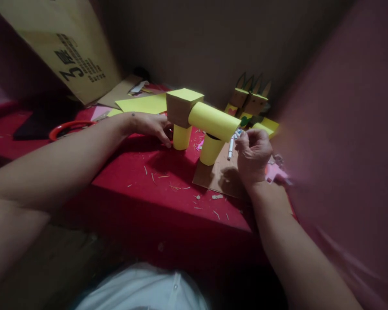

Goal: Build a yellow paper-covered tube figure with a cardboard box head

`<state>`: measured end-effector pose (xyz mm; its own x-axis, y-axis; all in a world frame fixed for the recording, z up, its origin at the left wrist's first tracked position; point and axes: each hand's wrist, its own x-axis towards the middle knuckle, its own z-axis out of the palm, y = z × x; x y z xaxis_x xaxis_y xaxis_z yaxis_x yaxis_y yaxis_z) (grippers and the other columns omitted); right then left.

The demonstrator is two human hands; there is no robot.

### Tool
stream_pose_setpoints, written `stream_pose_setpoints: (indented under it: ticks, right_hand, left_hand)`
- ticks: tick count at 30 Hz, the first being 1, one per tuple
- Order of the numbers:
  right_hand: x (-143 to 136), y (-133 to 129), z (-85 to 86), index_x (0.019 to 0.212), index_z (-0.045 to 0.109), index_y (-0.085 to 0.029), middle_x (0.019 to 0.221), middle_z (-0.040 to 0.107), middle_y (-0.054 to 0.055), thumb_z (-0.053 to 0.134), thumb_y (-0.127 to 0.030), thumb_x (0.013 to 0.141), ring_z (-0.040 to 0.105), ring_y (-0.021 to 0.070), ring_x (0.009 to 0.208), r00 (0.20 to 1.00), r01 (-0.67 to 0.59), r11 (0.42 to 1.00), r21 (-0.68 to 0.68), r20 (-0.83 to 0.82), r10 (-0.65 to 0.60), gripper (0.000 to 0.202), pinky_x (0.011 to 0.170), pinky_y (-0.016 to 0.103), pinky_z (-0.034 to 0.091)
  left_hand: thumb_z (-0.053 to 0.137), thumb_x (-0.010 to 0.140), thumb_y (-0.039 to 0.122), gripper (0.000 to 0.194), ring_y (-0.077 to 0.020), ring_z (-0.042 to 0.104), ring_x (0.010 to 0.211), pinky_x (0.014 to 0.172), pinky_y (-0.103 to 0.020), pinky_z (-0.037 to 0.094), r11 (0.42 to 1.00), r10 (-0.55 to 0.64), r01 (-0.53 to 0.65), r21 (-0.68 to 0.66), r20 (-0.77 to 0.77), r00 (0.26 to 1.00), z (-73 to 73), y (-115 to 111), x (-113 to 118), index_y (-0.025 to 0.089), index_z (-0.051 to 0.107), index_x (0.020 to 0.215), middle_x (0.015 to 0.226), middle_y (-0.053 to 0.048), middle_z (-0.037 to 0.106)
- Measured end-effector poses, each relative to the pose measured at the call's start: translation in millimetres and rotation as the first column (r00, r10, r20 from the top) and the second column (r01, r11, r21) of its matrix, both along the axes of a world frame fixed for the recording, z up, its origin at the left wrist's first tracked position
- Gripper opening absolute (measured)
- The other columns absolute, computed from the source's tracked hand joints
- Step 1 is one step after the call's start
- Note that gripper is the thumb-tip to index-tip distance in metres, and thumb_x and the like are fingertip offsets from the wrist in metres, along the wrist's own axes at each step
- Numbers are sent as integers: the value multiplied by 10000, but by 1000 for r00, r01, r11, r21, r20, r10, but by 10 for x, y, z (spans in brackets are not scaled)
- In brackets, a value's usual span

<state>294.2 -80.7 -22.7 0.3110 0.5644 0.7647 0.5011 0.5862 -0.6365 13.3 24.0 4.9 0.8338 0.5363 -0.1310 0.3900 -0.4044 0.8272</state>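
A yellow paper-tube figure [215, 120] stands on the red-covered table, made of a horizontal tube on two upright tube legs. At its left end sits a cardboard box piece [179, 110] with a yellow top. My left hand [153, 128] is at the left leg [181, 137], thumb and fingers bent against its side, fingertips partly hidden. My right hand [255, 153] is closed in a pinch at the horizontal tube's right end; what lies between its fingertips is hidden. Beside that hand, a white marker [230, 148] lies over a cardboard sheet [213, 178].
Orange-handled scissors [56, 131] lie partly behind my left forearm. Yellow paper [145, 103] and a large printed carton [74, 56] are at back left. Cardboard figures with pointed tops [254, 101] stand at back right. Pink scraps [274, 171] and paper shreds lie about; a pink wall bounds the right.
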Motion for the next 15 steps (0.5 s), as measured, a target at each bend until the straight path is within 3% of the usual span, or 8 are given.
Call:
stream_pose_setpoints:
  ticks: [8,15]
  right_hand:
    - [80,69,-34,750,396,-253,631,435,-61,466,-258,878,516,122,583,986,105,994,-6,128,-103,146,604,283,443]
    - [51,58,4,699,369,-257,552,440,-83,518,-265,857,481,105,492,995,81,996,28,60,-83,218,549,265,428]
  left_hand:
    - [654,702,148,457,-176,600,1033,889,-259,475,1000,27,-27,5,1,1000,14,-101,-27,88,607,1153,1133,-32,731]
    - [758,615,196,471,-221,645,945,830,-304,490,998,44,-46,43,60,997,-84,38,-36,143,673,1075,1030,-53,742]
